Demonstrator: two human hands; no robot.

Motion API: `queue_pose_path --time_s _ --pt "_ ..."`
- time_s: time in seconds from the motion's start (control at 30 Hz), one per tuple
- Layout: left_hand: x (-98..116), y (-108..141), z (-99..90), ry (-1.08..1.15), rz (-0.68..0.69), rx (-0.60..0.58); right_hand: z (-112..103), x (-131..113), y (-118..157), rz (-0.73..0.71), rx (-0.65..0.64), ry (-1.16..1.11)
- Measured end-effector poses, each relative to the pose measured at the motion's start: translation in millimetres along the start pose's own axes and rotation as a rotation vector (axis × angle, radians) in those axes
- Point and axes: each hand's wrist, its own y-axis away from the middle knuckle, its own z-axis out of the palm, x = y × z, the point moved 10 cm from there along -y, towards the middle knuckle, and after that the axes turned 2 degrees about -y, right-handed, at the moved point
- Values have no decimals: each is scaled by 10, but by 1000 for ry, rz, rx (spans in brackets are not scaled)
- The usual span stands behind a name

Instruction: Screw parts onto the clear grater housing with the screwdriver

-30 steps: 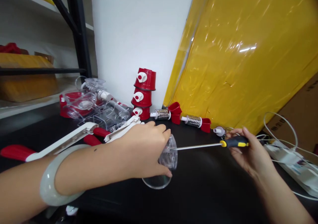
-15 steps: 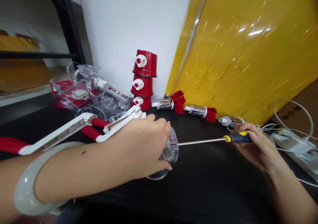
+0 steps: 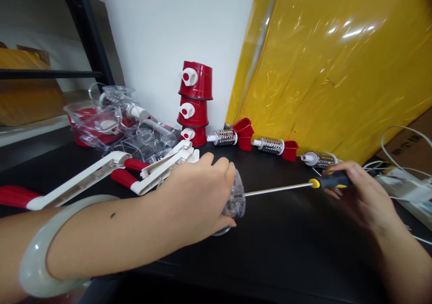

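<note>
My left hand (image 3: 202,196) is closed round a clear plastic grater housing (image 3: 239,198), which it mostly hides. A long screwdriver (image 3: 276,190) with a black and yellow handle reaches from the right, its tip inside the round open end of the housing. The tip itself is hidden. My right hand (image 3: 367,196) grips the screwdriver handle between thumb and fingers. White crank handles with red grips (image 3: 135,182) lie to the left of my left hand.
Three stacked red bases with white knobs (image 3: 195,81) stand by the wall. Metal grater drums (image 3: 270,145) and red pushers (image 3: 243,133) lie along the back. Clear housings (image 3: 148,137) pile up at left. A power strip with white cables (image 3: 410,185) sits at right.
My right hand has shifted slightly right and its fingers have turned on the screwdriver handle. The left hand still holds the housing. The view has moved a little.
</note>
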Motion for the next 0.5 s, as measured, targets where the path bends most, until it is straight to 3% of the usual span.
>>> queue_pose_path --time_s 0.17,0.33,0.4,0.5 --pt "-3 2 -12 -7 -12 4 121 -89 7 -17 -122 -210" --pt "-8 17 -15 -10 -27 5 23 143 5 165 8 -1" --pt "1 17 -22 -14 -21 25 5 81 -5 92 32 59" --pt "5 16 -33 -22 -15 59 36 -49 0 -23 6 -35"
